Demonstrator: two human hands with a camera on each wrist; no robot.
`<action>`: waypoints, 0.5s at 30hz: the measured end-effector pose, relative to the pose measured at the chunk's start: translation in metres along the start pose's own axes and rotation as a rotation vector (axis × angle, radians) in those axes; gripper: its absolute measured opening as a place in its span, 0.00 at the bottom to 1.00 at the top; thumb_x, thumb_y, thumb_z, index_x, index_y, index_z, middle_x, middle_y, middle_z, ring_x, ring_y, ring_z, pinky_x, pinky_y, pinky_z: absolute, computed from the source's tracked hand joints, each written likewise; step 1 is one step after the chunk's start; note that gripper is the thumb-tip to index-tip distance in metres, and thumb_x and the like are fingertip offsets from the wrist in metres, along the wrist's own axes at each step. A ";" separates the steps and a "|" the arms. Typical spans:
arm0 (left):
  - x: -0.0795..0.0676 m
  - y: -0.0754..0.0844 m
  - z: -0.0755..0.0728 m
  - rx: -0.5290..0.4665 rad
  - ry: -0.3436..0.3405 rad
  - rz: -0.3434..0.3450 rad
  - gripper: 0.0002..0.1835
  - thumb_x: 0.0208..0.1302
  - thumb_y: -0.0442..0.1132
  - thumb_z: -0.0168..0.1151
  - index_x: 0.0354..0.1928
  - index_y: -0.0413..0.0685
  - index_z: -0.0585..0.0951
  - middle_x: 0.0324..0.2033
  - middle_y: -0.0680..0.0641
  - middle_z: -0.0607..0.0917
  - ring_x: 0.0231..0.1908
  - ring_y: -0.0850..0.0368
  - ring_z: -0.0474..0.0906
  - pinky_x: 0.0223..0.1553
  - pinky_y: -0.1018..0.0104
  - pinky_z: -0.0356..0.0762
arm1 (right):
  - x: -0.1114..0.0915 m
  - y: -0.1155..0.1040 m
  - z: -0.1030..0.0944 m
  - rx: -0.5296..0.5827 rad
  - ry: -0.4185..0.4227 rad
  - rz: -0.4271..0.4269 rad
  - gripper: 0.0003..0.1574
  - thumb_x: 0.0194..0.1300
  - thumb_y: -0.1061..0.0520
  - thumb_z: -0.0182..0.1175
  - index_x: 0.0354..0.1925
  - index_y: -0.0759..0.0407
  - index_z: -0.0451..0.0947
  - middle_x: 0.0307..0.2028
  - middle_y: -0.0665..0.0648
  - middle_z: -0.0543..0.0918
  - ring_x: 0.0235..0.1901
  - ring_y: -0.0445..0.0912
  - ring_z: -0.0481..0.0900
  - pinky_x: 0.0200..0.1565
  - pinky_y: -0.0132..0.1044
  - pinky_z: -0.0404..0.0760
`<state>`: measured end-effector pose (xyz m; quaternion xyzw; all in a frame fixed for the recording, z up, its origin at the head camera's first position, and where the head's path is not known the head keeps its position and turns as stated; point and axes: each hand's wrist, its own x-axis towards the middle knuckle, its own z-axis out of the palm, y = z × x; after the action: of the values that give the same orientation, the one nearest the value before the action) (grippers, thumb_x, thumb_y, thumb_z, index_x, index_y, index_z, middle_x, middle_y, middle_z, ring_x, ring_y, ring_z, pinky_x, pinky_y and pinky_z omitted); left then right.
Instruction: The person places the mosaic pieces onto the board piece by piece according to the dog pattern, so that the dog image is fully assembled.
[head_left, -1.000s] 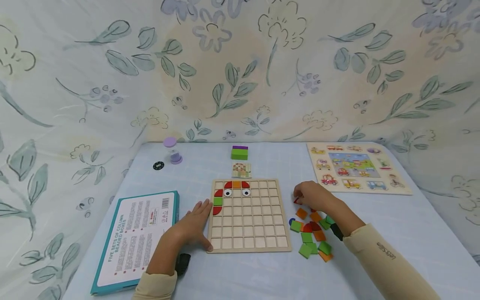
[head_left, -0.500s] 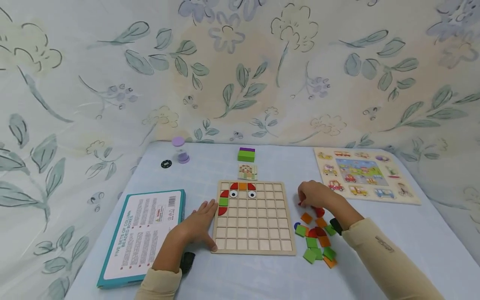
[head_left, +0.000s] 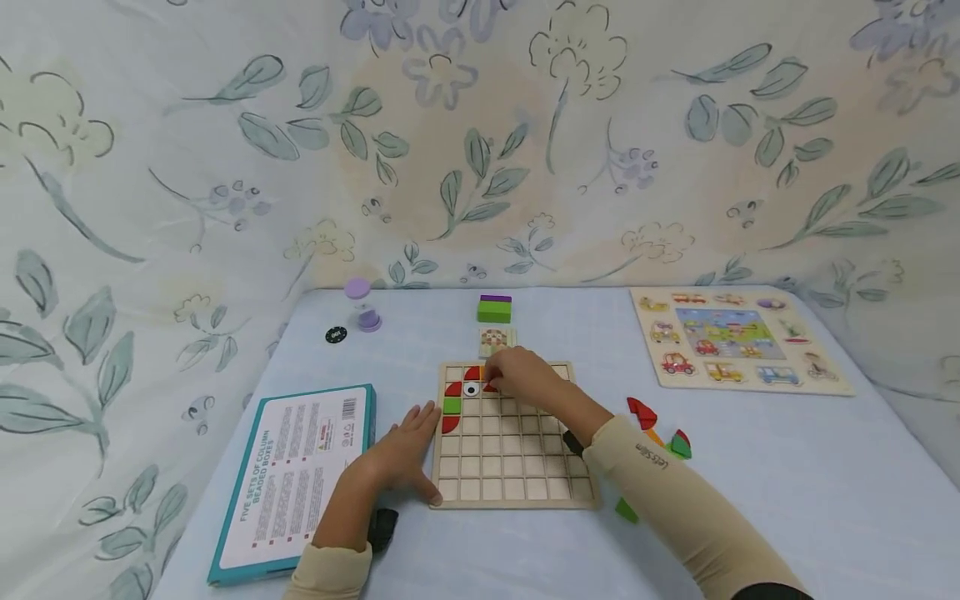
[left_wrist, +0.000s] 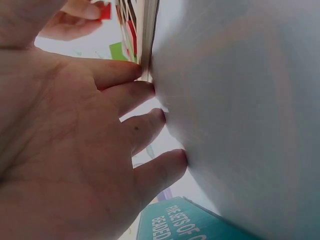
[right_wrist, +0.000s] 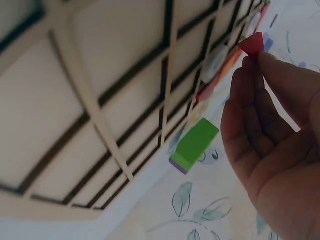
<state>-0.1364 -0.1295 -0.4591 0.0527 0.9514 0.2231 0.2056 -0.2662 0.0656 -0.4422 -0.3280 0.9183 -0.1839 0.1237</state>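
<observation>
My left hand [head_left: 401, 450] lies with spread, straight fingers at the left edge of the wooden grid board [head_left: 514, 503]; its fingertips and thumb touch that edge. Over the upper part of the board, my right hand [head_left: 528, 377] pinches a small red tile [right_wrist: 254, 44] between thumb and fingers. Set in the grid's top left are red tiles [head_left: 450, 425], a green tile [head_left: 452, 405] and a round eye piece [head_left: 471, 389]. The right hand hides some of the top row in the head view. Behind the board lies a picture card [head_left: 495, 340].
Loose tiles [head_left: 642, 414] lie right of the board, partly hidden by the right sleeve. A teal box [head_left: 300, 475] is at left. Toward the back are a black chip [head_left: 336, 334], a sand timer [head_left: 363, 306], green block [head_left: 494, 312] and picture puzzle [head_left: 742, 375].
My right hand has moved left from the loose tiles to above the board's top rows, carrying a red tile. The left hand has stayed at the board's left edge.
</observation>
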 end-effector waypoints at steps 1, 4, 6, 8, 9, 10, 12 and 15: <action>0.000 0.000 0.001 -0.004 -0.002 0.002 0.63 0.29 0.47 0.78 0.70 0.47 0.50 0.70 0.47 0.49 0.69 0.47 0.37 0.66 0.45 0.43 | 0.002 -0.001 0.003 -0.025 -0.005 0.016 0.06 0.62 0.58 0.57 0.37 0.52 0.80 0.33 0.47 0.81 0.31 0.40 0.75 0.33 0.33 0.75; 0.000 0.001 0.002 -0.009 -0.005 0.002 0.63 0.29 0.47 0.78 0.70 0.48 0.50 0.70 0.47 0.49 0.69 0.47 0.37 0.66 0.45 0.43 | 0.005 -0.002 0.009 -0.080 -0.014 0.047 0.06 0.62 0.56 0.57 0.37 0.52 0.80 0.33 0.47 0.81 0.30 0.39 0.75 0.31 0.32 0.75; 0.000 0.001 0.002 -0.003 -0.008 -0.004 0.63 0.29 0.47 0.78 0.70 0.48 0.50 0.70 0.47 0.49 0.69 0.47 0.37 0.66 0.46 0.43 | 0.005 -0.003 0.010 -0.097 -0.008 0.043 0.05 0.61 0.56 0.58 0.36 0.52 0.80 0.33 0.47 0.81 0.28 0.39 0.75 0.29 0.32 0.75; 0.000 0.001 0.001 0.008 -0.009 -0.008 0.64 0.29 0.47 0.78 0.70 0.48 0.50 0.70 0.47 0.49 0.69 0.47 0.37 0.66 0.46 0.43 | 0.006 -0.003 0.010 -0.112 0.002 0.026 0.05 0.60 0.56 0.59 0.36 0.52 0.80 0.32 0.48 0.81 0.27 0.39 0.75 0.29 0.32 0.75; 0.000 0.001 0.001 0.013 -0.009 -0.011 0.64 0.29 0.48 0.78 0.70 0.48 0.50 0.70 0.47 0.49 0.69 0.47 0.37 0.66 0.46 0.43 | 0.006 -0.003 0.010 -0.121 0.009 0.014 0.05 0.60 0.56 0.59 0.35 0.52 0.80 0.32 0.48 0.81 0.27 0.39 0.75 0.29 0.32 0.75; 0.000 0.001 0.000 0.014 -0.009 -0.012 0.64 0.29 0.48 0.78 0.70 0.48 0.50 0.70 0.47 0.49 0.69 0.47 0.37 0.66 0.46 0.43 | 0.007 -0.004 0.009 -0.130 0.017 0.002 0.05 0.60 0.56 0.60 0.35 0.52 0.81 0.32 0.48 0.82 0.27 0.39 0.76 0.29 0.32 0.75; 0.000 0.001 -0.001 0.014 -0.009 -0.015 0.64 0.29 0.47 0.79 0.70 0.48 0.50 0.70 0.47 0.48 0.69 0.47 0.37 0.66 0.46 0.43 | 0.008 -0.004 0.009 -0.160 0.029 -0.022 0.05 0.59 0.56 0.60 0.34 0.52 0.82 0.32 0.48 0.82 0.28 0.40 0.77 0.30 0.32 0.76; 0.000 0.001 -0.003 0.000 -0.009 -0.018 0.64 0.29 0.47 0.79 0.70 0.48 0.50 0.70 0.47 0.49 0.69 0.47 0.37 0.66 0.46 0.43 | 0.009 -0.004 0.009 -0.204 0.033 -0.054 0.05 0.59 0.55 0.60 0.34 0.50 0.83 0.32 0.46 0.83 0.30 0.39 0.78 0.31 0.31 0.76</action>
<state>-0.1373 -0.1300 -0.4561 0.0451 0.9509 0.2208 0.2120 -0.2672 0.0547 -0.4498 -0.3603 0.9251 -0.0979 0.0696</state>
